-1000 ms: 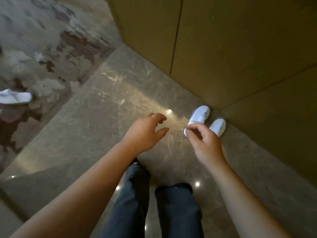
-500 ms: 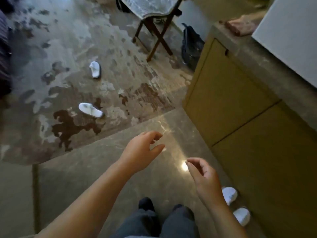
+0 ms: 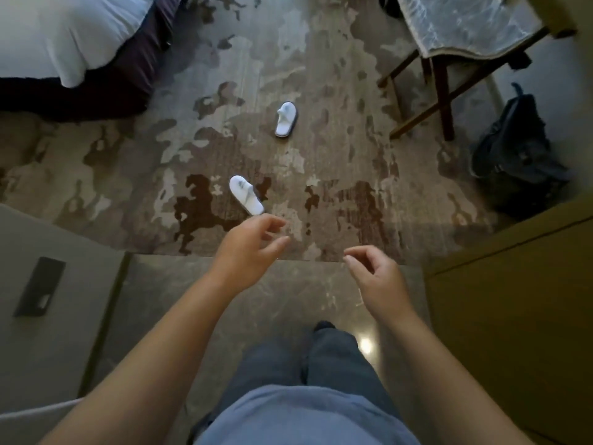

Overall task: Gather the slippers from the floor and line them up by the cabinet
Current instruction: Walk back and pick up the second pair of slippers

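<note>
Head view: two white slippers [image 3: 246, 194] [image 3: 286, 119] on carpet [image 3: 337, 155]; two hands [image 3: 247, 248] [image 3: 377, 279], fingers loosely spread, empty.

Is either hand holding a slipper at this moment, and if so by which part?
Nothing is held. The left hand and right hand are both empty and open; two slippers lie on the carpet.

The two slippers [image 3: 246, 194] [image 3: 286, 119] are looking like soft white terry cloth, lying on a matt, mottled woven carpet [image 3: 321, 175]. Nearer in, the stone floor [image 3: 288, 293] is gleaming, polished and glossy. The cabinet [image 3: 513, 284] is showing a smooth, matt, wood-like face.
</note>
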Motion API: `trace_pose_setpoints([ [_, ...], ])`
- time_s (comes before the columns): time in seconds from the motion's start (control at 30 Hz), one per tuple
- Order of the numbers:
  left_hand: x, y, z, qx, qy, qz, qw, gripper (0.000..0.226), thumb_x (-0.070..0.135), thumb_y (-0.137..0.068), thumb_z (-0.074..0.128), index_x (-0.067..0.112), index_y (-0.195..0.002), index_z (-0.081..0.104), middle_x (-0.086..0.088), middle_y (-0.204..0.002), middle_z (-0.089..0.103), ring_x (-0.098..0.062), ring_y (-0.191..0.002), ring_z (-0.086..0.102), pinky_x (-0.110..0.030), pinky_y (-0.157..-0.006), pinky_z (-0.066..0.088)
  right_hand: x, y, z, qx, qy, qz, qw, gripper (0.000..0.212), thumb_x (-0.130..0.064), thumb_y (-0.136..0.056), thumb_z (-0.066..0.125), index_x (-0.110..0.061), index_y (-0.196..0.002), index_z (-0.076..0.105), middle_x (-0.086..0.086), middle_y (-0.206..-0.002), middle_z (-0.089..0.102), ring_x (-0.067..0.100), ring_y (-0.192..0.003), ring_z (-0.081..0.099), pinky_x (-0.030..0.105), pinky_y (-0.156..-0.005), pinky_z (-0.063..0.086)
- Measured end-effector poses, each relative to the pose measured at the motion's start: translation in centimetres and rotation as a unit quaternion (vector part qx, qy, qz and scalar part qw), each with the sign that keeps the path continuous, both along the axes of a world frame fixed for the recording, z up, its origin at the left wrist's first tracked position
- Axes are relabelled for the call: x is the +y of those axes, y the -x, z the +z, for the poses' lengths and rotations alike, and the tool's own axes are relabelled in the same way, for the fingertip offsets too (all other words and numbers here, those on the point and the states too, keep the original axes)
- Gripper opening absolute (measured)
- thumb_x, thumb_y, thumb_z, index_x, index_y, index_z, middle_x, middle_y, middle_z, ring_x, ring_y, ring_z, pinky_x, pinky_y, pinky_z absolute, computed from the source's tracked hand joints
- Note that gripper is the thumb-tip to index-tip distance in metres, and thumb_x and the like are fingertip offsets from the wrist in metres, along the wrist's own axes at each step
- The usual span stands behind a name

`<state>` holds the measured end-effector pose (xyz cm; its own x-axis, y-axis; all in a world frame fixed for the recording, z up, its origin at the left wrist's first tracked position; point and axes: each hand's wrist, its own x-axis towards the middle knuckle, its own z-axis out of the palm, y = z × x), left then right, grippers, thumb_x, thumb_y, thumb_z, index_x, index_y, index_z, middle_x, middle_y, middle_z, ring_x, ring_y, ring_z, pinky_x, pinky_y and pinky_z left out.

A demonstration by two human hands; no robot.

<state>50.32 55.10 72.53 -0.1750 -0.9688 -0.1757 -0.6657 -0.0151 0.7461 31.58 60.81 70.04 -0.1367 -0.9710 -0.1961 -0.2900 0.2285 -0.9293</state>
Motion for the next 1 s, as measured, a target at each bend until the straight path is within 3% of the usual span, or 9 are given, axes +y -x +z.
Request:
trace_pose_setpoints([
  [0.2, -7.9, -2.1, -0.4, 0.005, -0.032, 0.121, 0.992, 0.022, 0.02, -0.08, 0.059, 0.014, -0.102, 0.06, 0.002, -0.09, 0.06, -0.015, -0.085, 0.058, -0.032, -0.079, 0.048, -15.6, -0.9, 2.1, 0.001, 0.033, 0.109, 0.993, 0.017, -0.021, -0.085, 0.052, -0.036, -0.077, 0.054, -0.014, -0.074, 0.057, -0.01, -0.066, 0.055, 0.002, -0.057, 0.043],
  [0.33, -14.6, -4.0, -2.7, 0.001, -0.059, 0.161, 0.985, 0.021, 0.018, -0.081, 0.058, 0.013, -0.101, 0.06, -0.001, -0.093, 0.061, -0.018, -0.088, 0.058, -0.036, -0.082, 0.049, -25.2, -3.0, 1.0, 0.01, 0.028, 0.138, 0.99, 0.012, -0.02, -0.084, 0.053, -0.03, -0.078, 0.056, -0.015, -0.073, 0.057, -0.001, -0.069, 0.055, 0.009, -0.061, 0.043],
  [0.4, -19.2, -4.3, -3.7, -0.005, -0.073, 0.161, 0.984, 0.021, 0.019, -0.08, 0.058, 0.013, -0.101, 0.06, -0.003, -0.095, 0.062, -0.02, -0.088, 0.058, -0.037, -0.082, 0.048, -29.8, -3.9, 0.4, 0.016, 0.028, 0.133, 0.991, 0.016, -0.019, -0.084, 0.054, -0.032, -0.075, 0.056, -0.015, -0.072, 0.057, -0.001, -0.068, 0.054, 0.005, -0.058, 0.041],
  [0.53, -28.9, -4.1, -4.0, -0.007, -0.076, 0.109, 0.991, 0.027, 0.023, -0.081, 0.057, 0.014, -0.106, 0.059, -0.002, -0.098, 0.06, -0.018, -0.089, 0.057, -0.033, -0.08, 0.046, -37.0, -4.0, -0.1, 0.032, -0.003, 0.117, 0.993, 0.008, -0.018, -0.084, 0.054, -0.018, -0.088, 0.061, -0.015, -0.076, 0.057, -0.001, -0.071, 0.054, 0.0, -0.056, 0.039],
  [0.77, -45.5, -2.3, -4.0, 0.02, -0.058, 0.104, 0.993, 0.029, 0.025, -0.083, 0.054, 0.015, -0.11, 0.057, -0.002, -0.105, 0.061, -0.013, -0.091, 0.055, -0.026, -0.082, 0.04, -49.9, -0.5, -1.9, 0.053, -0.058, 0.096, 0.992, 0.011, -0.014, -0.084, 0.053, -0.024, -0.083, 0.058, -0.013, -0.077, 0.058, 0.0, -0.074, 0.054, 0.0, -0.058, 0.041],
  [0.9, -51.9, -2.2, -7.6, 0.013, -0.083, 0.193, 0.978, 0.027, 0.023, -0.083, 0.054, 0.013, -0.107, 0.058, -0.007, -0.109, 0.061, -0.019, -0.096, 0.056, -0.027, -0.08, 0.04, -59.4, 0.5, -4.9, 0.089, -0.087, 0.159, 0.979, 0.009, -0.016, -0.085, 0.053, -0.024, -0.084, 0.058, -0.014, -0.078, 0.058, -0.002, -0.075, 0.054, 0.0, -0.058, 0.04],
  [1.0, -55.1, -2.9, -11.4, 0.005, -0.106, 0.312, 0.944, 0.022, 0.02, -0.082, 0.055, 0.013, -0.102, 0.061, -0.01, -0.108, 0.062, -0.022, -0.095, 0.055, -0.024, -0.072, 0.035, -67.4, -1.0, -7.4, 0.126, -0.114, 0.279, 0.945, 0.009, -0.018, -0.085, 0.052, -0.026, -0.082, 0.056, -0.015, -0.076, 0.057, 0.0, -0.074, 0.054, 0.009, -0.062, 0.042],
])
